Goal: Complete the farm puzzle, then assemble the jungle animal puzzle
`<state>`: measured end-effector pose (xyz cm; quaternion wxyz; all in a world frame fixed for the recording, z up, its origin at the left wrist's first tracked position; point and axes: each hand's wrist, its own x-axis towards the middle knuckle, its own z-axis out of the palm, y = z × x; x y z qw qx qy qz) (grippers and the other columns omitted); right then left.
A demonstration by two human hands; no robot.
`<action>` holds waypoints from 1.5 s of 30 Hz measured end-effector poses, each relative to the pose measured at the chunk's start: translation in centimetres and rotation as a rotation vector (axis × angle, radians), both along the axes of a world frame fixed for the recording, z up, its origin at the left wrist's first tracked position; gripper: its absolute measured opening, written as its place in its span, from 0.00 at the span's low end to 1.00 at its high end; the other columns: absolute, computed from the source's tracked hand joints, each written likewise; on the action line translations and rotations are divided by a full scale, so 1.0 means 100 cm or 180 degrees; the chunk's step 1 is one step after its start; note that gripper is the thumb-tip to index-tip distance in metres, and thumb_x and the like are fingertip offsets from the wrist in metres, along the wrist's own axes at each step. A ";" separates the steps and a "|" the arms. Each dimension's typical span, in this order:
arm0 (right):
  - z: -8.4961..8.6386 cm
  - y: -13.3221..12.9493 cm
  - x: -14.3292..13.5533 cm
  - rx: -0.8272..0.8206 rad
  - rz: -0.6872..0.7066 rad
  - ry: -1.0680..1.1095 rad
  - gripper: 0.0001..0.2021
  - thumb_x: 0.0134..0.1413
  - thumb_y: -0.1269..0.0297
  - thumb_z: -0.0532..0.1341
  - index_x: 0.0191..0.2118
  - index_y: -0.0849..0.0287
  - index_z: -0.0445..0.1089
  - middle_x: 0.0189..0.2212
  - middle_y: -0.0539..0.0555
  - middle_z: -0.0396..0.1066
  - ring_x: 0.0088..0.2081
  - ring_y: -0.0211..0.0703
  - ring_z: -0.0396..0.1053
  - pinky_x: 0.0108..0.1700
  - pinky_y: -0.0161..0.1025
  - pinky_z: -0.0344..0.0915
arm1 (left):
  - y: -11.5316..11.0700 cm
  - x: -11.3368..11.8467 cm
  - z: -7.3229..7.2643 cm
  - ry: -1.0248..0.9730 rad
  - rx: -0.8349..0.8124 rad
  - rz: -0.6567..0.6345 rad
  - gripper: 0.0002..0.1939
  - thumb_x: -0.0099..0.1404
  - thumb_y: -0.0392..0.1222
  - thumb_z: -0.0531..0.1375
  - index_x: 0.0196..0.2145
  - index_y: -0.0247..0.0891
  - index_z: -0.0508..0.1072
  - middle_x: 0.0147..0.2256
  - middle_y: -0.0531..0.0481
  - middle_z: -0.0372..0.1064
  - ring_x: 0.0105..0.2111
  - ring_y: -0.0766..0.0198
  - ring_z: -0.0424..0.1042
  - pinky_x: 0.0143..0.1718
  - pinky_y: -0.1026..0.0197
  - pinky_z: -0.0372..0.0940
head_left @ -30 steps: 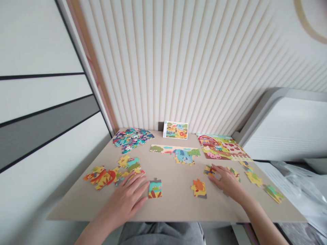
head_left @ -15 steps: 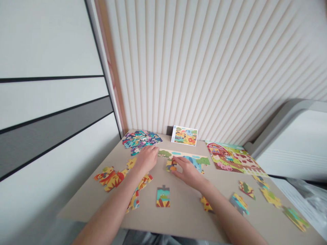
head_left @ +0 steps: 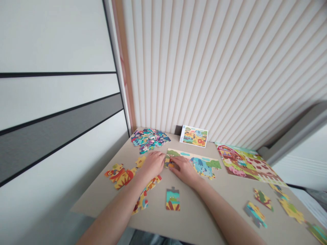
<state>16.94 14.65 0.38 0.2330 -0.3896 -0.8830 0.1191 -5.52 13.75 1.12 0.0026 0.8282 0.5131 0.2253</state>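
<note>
A partly joined puzzle with a tree, clouds and a blue elephant [head_left: 201, 166] lies on the table. At its left end, a small yellow-brown piece [head_left: 167, 162] lies between my hands, below the tree. My left hand [head_left: 154, 163] is closed beside that piece, its fingertips at the piece's left edge; whether it grips anything is hidden. My right hand [head_left: 184, 168] has thumb and fingers apart, its fingertips touching the piece's right side. Nearer me lies a crocodile piece [head_left: 173, 199].
Red-yellow pieces [head_left: 122, 176] lie at the left, a purple-teal pile [head_left: 149, 139] behind them. A picture card [head_left: 194, 136] leans on the ribbed wall. A farm puzzle [head_left: 242, 161] and loose pieces, including a blue-yellow one [head_left: 255, 213], are at the right.
The view has shifted, moving the table contents rightward in the picture. My left hand has come closer to the small piece and my right hand.
</note>
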 end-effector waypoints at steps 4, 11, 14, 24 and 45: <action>0.007 -0.005 -0.004 0.0143 -0.0059 -0.0246 0.17 0.66 0.60 0.63 0.58 0.53 0.74 0.58 0.57 0.74 0.59 0.54 0.70 0.62 0.52 0.65 | 0.003 0.001 -0.007 -0.0065 -0.0056 -0.0121 0.15 0.72 0.31 0.54 0.51 0.39 0.77 0.48 0.43 0.77 0.50 0.55 0.75 0.57 0.53 0.65; 0.012 -0.014 -0.009 0.0498 -0.0077 -0.0611 0.15 0.70 0.61 0.59 0.57 0.55 0.73 0.57 0.60 0.74 0.58 0.54 0.69 0.61 0.53 0.63 | 0.008 -0.001 -0.013 -0.0093 -0.0082 -0.0218 0.20 0.70 0.30 0.55 0.55 0.41 0.76 0.54 0.44 0.77 0.54 0.56 0.75 0.61 0.54 0.63; 0.011 -0.014 -0.011 0.0604 -0.0096 -0.0683 0.14 0.69 0.62 0.59 0.56 0.56 0.73 0.56 0.60 0.75 0.57 0.53 0.70 0.61 0.52 0.62 | 0.012 -0.001 -0.016 -0.0089 -0.0090 -0.0229 0.21 0.71 0.30 0.54 0.57 0.41 0.76 0.56 0.45 0.76 0.55 0.57 0.74 0.62 0.54 0.63; 0.009 -0.018 -0.014 0.0806 -0.0229 -0.0820 0.12 0.70 0.63 0.58 0.54 0.56 0.73 0.55 0.60 0.76 0.55 0.51 0.71 0.59 0.49 0.63 | 0.021 -0.003 -0.022 -0.0013 -0.0107 -0.0373 0.24 0.70 0.28 0.54 0.59 0.41 0.75 0.59 0.45 0.75 0.60 0.57 0.71 0.64 0.51 0.60; 0.006 -0.017 -0.003 0.0263 -0.0213 -0.0392 0.17 0.66 0.65 0.62 0.58 0.53 0.73 0.54 0.59 0.72 0.55 0.51 0.70 0.60 0.47 0.66 | 0.019 -0.007 -0.016 -0.0018 -0.0139 -0.0544 0.25 0.66 0.25 0.54 0.56 0.38 0.77 0.55 0.44 0.76 0.56 0.57 0.74 0.63 0.54 0.63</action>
